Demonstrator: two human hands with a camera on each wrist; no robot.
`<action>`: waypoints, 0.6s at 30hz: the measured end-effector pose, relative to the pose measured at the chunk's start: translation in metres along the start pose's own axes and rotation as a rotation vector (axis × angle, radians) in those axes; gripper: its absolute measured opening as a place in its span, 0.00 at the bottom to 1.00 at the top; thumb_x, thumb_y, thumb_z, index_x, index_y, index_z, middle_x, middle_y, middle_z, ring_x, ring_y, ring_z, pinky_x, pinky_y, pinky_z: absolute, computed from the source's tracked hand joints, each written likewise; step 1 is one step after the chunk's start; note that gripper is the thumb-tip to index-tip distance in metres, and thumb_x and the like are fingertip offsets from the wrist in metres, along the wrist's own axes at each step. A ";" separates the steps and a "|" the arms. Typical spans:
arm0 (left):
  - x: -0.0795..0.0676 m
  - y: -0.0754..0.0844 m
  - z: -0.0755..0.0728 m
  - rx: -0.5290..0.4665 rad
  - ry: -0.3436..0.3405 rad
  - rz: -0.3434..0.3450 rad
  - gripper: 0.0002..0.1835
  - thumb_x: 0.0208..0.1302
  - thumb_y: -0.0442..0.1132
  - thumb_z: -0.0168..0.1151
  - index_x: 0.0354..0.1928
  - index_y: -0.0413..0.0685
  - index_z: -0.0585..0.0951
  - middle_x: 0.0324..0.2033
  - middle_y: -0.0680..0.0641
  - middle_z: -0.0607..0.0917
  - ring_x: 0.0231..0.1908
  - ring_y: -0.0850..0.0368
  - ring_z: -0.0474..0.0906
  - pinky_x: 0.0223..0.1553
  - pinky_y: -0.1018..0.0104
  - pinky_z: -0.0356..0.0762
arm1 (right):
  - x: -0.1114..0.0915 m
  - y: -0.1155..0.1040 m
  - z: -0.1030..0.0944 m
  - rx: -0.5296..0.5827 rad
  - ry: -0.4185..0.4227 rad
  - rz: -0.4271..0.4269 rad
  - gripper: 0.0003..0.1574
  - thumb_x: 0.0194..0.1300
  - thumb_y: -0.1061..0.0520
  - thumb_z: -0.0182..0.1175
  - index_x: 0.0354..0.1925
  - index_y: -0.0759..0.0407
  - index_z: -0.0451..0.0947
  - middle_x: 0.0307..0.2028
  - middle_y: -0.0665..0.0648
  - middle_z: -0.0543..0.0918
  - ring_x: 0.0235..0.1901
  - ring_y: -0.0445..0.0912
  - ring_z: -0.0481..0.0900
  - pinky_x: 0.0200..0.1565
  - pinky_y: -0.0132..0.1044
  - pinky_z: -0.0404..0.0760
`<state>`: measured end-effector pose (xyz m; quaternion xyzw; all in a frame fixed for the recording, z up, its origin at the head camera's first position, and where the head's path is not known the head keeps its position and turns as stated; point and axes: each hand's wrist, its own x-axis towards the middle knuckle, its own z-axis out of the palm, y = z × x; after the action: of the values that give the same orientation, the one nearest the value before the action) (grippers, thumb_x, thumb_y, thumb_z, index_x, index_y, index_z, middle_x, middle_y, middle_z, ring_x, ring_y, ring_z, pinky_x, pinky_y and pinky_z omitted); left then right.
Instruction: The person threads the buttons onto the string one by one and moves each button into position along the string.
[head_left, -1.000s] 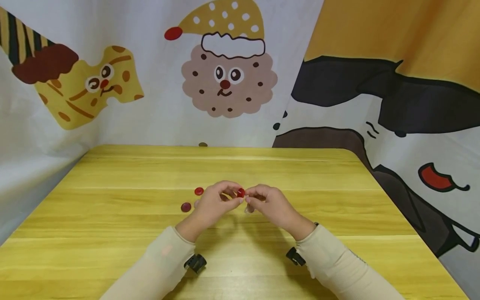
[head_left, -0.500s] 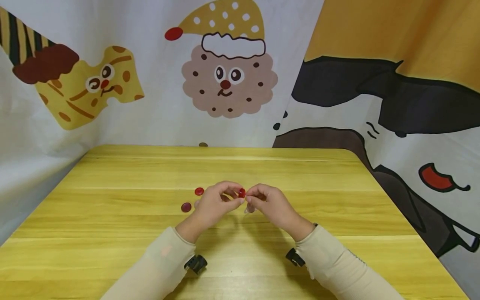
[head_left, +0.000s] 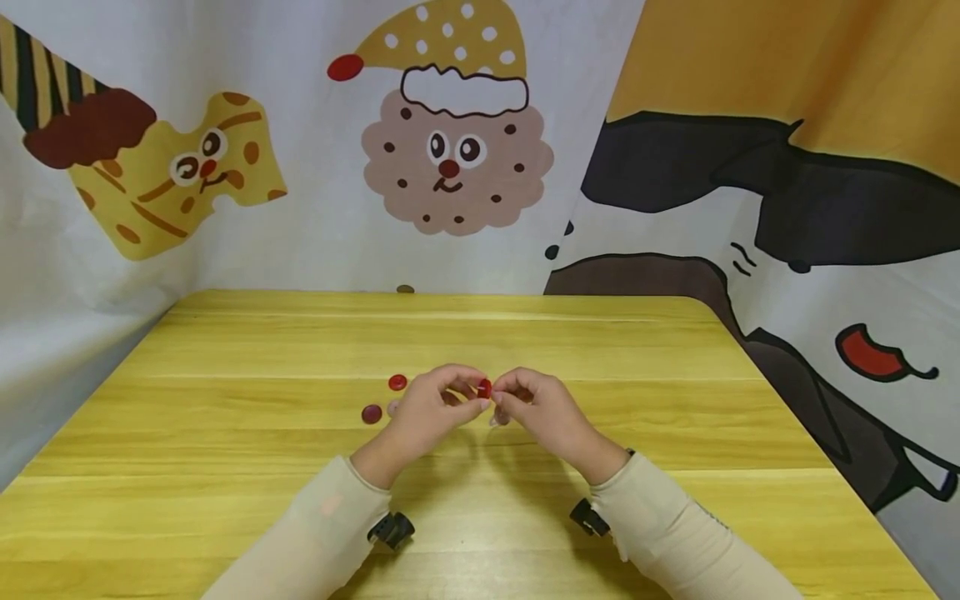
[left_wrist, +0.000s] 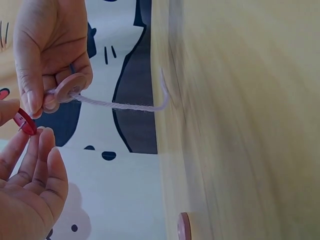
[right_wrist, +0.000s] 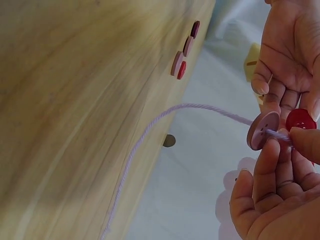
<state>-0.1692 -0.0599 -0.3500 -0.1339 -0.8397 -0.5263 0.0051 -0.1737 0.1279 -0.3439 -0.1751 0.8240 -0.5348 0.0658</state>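
Observation:
My left hand [head_left: 435, 408] pinches a red button [head_left: 484, 388] by its edge, between thumb and fingertips. Close beside it, my right hand [head_left: 543, 412] pinches a lilac string [right_wrist: 150, 127] just next to the red button. A dusty-pink button [right_wrist: 263, 131] is threaded on this string, near the right fingers, and the string's long tail hangs down from it. In the left wrist view the red button [left_wrist: 25, 121] is tilted, with small holes showing. Whether the string's tip is in a hole is hidden by the fingers.
Left of the hands, on the wooden table [head_left: 225, 500], lie a red button [head_left: 397, 382], a dark red button [head_left: 372, 413] and a pale pink one [head_left: 393, 407] partly hidden by the left hand. A cartoon-printed cloth [head_left: 300, 250] hangs behind the table.
The red button has shifted very slightly right, closer to the right fingertips, and turned a little. Both hands otherwise keep their place and their pinch.

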 end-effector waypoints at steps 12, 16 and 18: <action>-0.002 0.002 0.002 -0.037 -0.013 0.022 0.12 0.60 0.41 0.68 0.47 0.54 0.83 0.33 0.58 0.84 0.35 0.60 0.79 0.42 0.25 0.27 | -0.004 -0.003 0.001 -0.035 0.031 -0.002 0.04 0.70 0.63 0.56 0.39 0.62 0.79 0.29 0.54 0.82 0.31 0.46 0.80 0.41 0.53 0.81; -0.002 0.003 0.003 -0.050 -0.021 0.021 0.13 0.60 0.40 0.69 0.47 0.53 0.83 0.33 0.57 0.84 0.35 0.59 0.79 0.52 0.30 0.38 | -0.004 -0.004 0.001 -0.046 0.037 0.002 0.04 0.70 0.63 0.56 0.38 0.61 0.79 0.29 0.54 0.82 0.30 0.46 0.80 0.41 0.53 0.81; -0.002 0.004 0.003 -0.058 -0.029 0.028 0.13 0.60 0.38 0.68 0.48 0.51 0.83 0.33 0.55 0.84 0.36 0.58 0.79 0.56 0.36 0.52 | -0.005 -0.004 0.001 -0.046 0.038 0.004 0.04 0.69 0.63 0.56 0.38 0.62 0.79 0.29 0.54 0.81 0.30 0.46 0.80 0.40 0.53 0.81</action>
<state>-0.1660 -0.0555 -0.3479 -0.1533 -0.8221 -0.5484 -0.0040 -0.1681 0.1271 -0.3414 -0.1646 0.8374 -0.5190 0.0470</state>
